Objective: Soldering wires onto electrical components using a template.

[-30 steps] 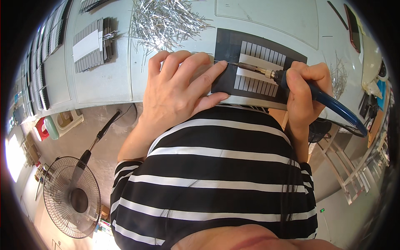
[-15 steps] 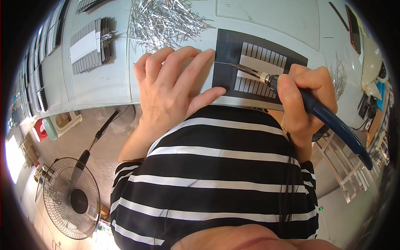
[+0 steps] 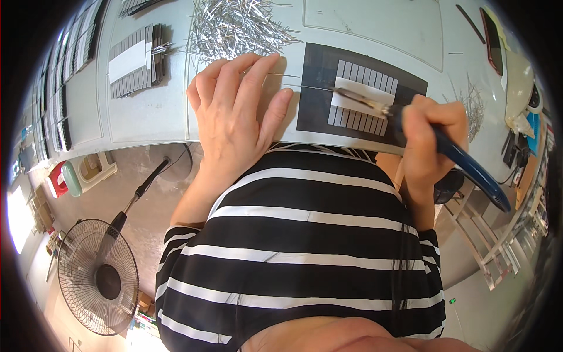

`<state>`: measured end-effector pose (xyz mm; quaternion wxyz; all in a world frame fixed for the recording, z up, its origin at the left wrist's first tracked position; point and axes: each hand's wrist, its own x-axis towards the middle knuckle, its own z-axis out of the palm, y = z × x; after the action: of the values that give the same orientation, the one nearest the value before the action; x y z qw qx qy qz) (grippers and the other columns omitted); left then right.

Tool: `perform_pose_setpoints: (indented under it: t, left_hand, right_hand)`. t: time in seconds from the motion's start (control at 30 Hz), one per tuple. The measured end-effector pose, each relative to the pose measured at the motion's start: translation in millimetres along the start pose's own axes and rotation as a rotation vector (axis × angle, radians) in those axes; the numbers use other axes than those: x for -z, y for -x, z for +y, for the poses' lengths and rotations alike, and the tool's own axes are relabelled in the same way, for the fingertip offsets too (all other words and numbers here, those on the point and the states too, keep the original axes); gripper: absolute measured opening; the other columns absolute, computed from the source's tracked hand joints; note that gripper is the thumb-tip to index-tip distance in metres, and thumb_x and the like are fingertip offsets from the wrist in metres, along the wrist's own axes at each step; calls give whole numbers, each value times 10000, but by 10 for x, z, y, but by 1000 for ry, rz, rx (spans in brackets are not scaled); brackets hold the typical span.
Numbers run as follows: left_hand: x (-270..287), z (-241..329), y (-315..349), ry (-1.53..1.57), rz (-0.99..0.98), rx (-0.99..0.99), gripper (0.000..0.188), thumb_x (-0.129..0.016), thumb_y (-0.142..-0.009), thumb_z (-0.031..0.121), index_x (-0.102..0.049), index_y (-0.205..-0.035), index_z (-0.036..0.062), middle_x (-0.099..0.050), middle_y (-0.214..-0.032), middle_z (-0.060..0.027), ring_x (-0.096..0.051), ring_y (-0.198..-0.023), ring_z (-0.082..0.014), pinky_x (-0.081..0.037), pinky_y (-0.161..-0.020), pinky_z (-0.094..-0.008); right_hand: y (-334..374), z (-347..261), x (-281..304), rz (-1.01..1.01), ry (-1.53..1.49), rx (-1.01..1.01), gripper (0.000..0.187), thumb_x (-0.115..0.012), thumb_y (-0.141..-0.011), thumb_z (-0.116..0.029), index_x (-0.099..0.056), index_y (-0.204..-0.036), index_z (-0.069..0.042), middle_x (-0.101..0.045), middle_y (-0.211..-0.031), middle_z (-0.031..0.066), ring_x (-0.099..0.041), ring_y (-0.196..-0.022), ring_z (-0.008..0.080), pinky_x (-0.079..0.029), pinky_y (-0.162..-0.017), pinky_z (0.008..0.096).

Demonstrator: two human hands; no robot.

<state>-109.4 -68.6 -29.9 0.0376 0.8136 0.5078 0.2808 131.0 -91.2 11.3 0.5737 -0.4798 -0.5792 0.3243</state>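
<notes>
strip row (image 3: 360,97) on mat (image 3: 314,88); loose strip pile (image 3: 234,23) behind left hand (image 3: 234,117); fan (image 3: 97,276) on floor, left.

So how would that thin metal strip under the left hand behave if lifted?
The thin metal strip looks long and very slender, so probably light and springy. Lying flat on the table, it is likely hard to pinch; the left hand presses beside it.

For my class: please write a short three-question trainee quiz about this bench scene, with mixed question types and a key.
1. True or false: the right hand holds a blue-handled tool.
2. The left hand lies: A) flat on the table; B) on the floor fan; C) on the tool.
3. Fill in: the tool's tip rests over a row of grey strips on a ____ mat.

Key: 1 true; 2 A; 3 black.
</notes>
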Motion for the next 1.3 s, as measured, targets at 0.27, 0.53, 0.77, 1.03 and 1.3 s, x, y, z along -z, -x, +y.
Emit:
perform_pose_setpoints:
  t: [0.27,0.53,0.77,1.03,1.3]
  left_hand:
    - [30,-35,-50,112,99,3,366,-761,-806,198,-667,-1149,113,-608,-1121,-61,-482,-1058,-254,-326,-957,-378]
    - [66,285,-277,251,-81,-317,530,-762,-788,344,-621,-1243,111,-594,-1244,-63,-504,-1160,-284,-344,-1008,-435]
    - [-156,434,-430,277,-302,-304,767,-796,-747,396,-509,-1406,127,-541,-1309,-81,-465,-1232,-296,-295,-1067,-462]
    - [-73,499,-347,270,-361,-293,819,-809,-720,422,-491,-1423,148,-505,-1355,-98,-451,-1247,-309,-280,-1075,-471]
    - [73,527,-291,103,-462,-334,848,-812,-728,328,-435,-1460,125,-469,-1477,-89,-433,-1358,-275,-216,-1162,-514]
  right_hand:
    - [142,270,398,553,-208,-40,171,-632,-896,-3,-479,-973,-13,-534,-740,79,-479,-647,104,-395,-566,236]
    - [223,445,483,617,-280,-3,126,-585,-946,-81,-477,-971,-20,-522,-728,96,-464,-624,129,-397,-573,240]
    - [281,445,466,539,-197,-11,124,-558,-977,-114,-475,-935,-32,-492,-695,81,-467,-630,144,-377,-593,267]
    - [253,470,458,528,-345,13,123,-635,-895,-38,-521,-922,0,-556,-761,80,-478,-598,106,-401,-573,233]
    - [267,472,429,539,-394,41,126,-632,-888,-34,-514,-918,1,-551,-757,84,-447,-589,102,-380,-559,234]
